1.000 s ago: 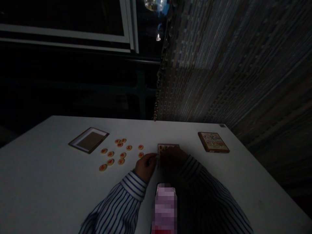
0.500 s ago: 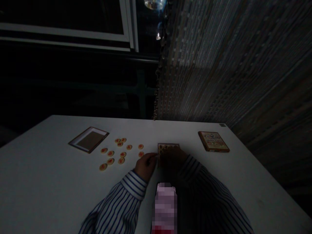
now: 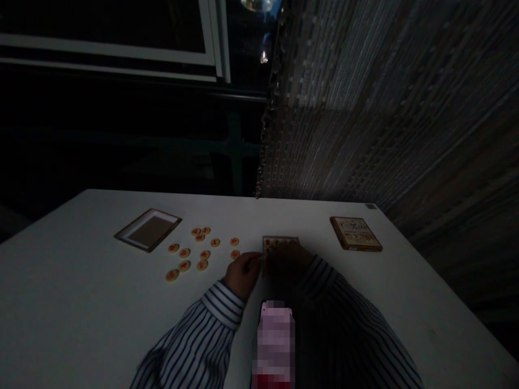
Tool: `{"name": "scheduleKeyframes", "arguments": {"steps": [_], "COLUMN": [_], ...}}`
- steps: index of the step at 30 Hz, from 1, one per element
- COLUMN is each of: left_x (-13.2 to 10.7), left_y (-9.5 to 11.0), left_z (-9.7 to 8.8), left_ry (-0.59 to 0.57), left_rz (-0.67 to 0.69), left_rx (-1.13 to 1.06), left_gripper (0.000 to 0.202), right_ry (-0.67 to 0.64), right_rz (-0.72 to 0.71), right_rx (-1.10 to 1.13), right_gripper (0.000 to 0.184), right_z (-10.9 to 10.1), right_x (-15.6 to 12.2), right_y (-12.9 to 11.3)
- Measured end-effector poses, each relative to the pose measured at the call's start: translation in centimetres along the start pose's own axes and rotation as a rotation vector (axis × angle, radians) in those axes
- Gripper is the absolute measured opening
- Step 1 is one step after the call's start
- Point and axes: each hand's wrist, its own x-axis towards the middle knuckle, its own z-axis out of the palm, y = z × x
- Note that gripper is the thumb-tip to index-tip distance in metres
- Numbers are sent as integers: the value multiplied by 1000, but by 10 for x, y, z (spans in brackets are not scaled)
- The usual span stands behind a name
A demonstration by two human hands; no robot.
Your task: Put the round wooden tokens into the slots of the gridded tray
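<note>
Far left, an open shallow box [image 3: 152, 232]; then red-marked discs [image 3: 201, 265] scattered over the tabletop [image 3: 121, 313]. Here's the left hand [image 3: 244, 273], fingers drawn narrow at the left edge of the small tray [image 3: 280, 237]; gripping or not, I can't tell. Right hand [image 3: 288, 260] is nearer, right over it, fingers lost in shadow, its long axis hidden too. Printed box [image 3: 357, 234], well right.

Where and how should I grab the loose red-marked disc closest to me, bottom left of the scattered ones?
I'd pinch the disc by its rim, on the near-right and far-left edges, coming down from above with the left hand. It lies flat, and a neighbouring disc sits close at its far-right edge, leaving those two sides open.
</note>
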Motion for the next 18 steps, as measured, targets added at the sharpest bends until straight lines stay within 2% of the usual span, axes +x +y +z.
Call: {"name": "scheduleKeyframes", "arguments": {"steps": [5,11,18], "left_x": [0,0,0], "left_y": [1,1,2], "left_z": [0,0,-1], "left_ry": [-8,-2,-11], "left_rz": [4,18,16], "left_rx": [4,0,7], "left_gripper": [24,23,23], "right_ry": [7,-6,-4], "right_rz": [25,-9,-18], "right_rx": [18,44,35], "right_gripper": [27,25,26], "right_z": [-3,-9,-5], "right_x": [-2,-6,-4], "right_y": [-2,-3,-3]}}
